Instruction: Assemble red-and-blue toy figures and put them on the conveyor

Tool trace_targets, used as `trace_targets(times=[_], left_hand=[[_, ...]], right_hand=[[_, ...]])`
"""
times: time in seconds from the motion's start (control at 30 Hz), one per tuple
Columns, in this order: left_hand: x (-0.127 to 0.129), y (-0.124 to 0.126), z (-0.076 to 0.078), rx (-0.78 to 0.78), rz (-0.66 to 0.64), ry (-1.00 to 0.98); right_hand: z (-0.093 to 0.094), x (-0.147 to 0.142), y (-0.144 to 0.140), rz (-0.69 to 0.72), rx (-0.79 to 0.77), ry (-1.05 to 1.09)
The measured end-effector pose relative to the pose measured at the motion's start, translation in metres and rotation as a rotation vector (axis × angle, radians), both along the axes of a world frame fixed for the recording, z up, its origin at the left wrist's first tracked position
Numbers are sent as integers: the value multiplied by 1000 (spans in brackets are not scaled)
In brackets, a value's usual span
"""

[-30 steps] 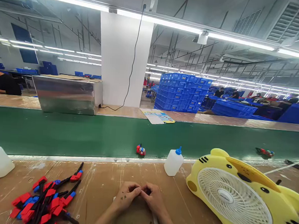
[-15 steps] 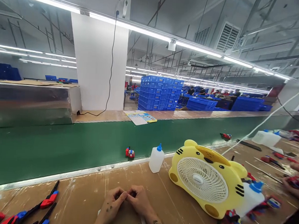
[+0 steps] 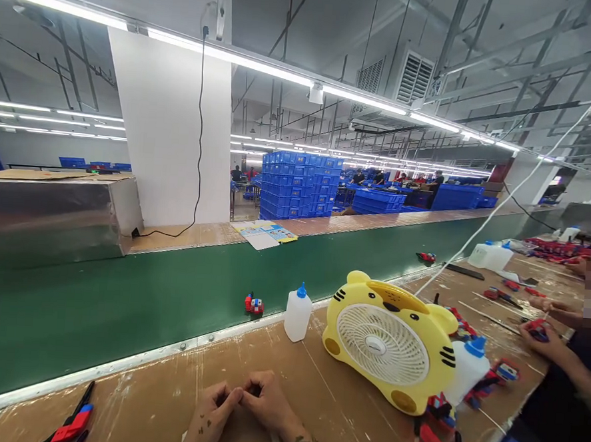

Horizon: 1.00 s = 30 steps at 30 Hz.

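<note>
At the counter's [image 3: 164, 400] near edge, my left hand [image 3: 211, 412] and right hand [image 3: 267, 401] pinch together, fingertips meeting, whatever they steady hidden.

The single head-worn camera looks forward and down across the workbench [image 3: 165, 386] toward the green conveyor belt [image 3: 120, 304], hands close below.

Both hands meet low at the middle.
Left hand [image 3: 212, 413] and right hand [image 3: 268, 401] touch fingertips, fingers curled, forearms angled inward.
</note>
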<state>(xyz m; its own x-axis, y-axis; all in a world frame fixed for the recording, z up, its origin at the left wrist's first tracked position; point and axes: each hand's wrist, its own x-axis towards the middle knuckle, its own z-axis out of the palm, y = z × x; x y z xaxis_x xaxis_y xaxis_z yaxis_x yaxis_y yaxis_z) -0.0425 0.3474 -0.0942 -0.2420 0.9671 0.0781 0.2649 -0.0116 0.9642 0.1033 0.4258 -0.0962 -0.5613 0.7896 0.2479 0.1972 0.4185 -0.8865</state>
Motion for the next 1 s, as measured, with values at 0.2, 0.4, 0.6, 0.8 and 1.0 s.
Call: trace_targets(times=[0.2,0.4,0.6,0.8,1.0], left_hand=[[4,-3,8,3,-67,38],[6,-2,11,-11,-120,-46],[7,-3,11,12,-40,0],[1,-2,4,-17,17,-3],[-4,0,-3,8,26,-28]], right_hand=[[-1,0,0,3,-5,22],[-1,0,0,12,-13,8],[-2,-1,-1,21,-11,13],[4,-1,-2,17,-13,11],[4,-1,-2,10,-36,19]])
